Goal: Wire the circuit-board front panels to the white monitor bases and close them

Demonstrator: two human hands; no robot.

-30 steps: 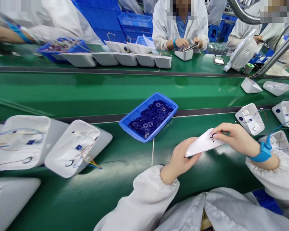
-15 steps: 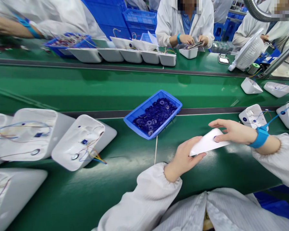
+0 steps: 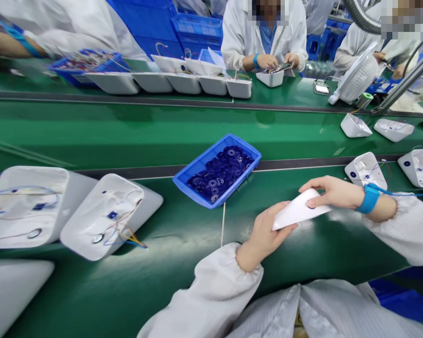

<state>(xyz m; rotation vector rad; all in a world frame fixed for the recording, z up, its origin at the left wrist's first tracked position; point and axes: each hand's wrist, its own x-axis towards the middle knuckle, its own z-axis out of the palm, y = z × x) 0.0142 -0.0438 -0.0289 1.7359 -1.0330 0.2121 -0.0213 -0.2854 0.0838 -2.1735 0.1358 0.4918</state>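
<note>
Between my two hands is a white plastic housing (image 3: 296, 211), tilted above the green bench, with a dark round spot on its side. My left hand (image 3: 268, 232) grips its left end, thumb below and fingers over the top. My right hand (image 3: 326, 191), with a blue strap at the wrist, holds the right end, its thumb against the dark spot. The inside of this housing is turned away from view. To the left of my hands lies a blue tray (image 3: 183, 180) filled with dark blue ring-shaped parts (image 3: 220, 173).
Open white housings with wires (image 3: 105, 218) stand at the left. More housings (image 3: 368, 171) are at the right. A green conveyor (image 3: 144, 136) runs across the middle. On its far side are a row of housings (image 3: 183, 84) and a co-worker's hands (image 3: 268, 62).
The whole view has shifted slightly, with most things now a little further left. Both hands keep their hold on the white housing, and its tilt is nearly the same.
</note>
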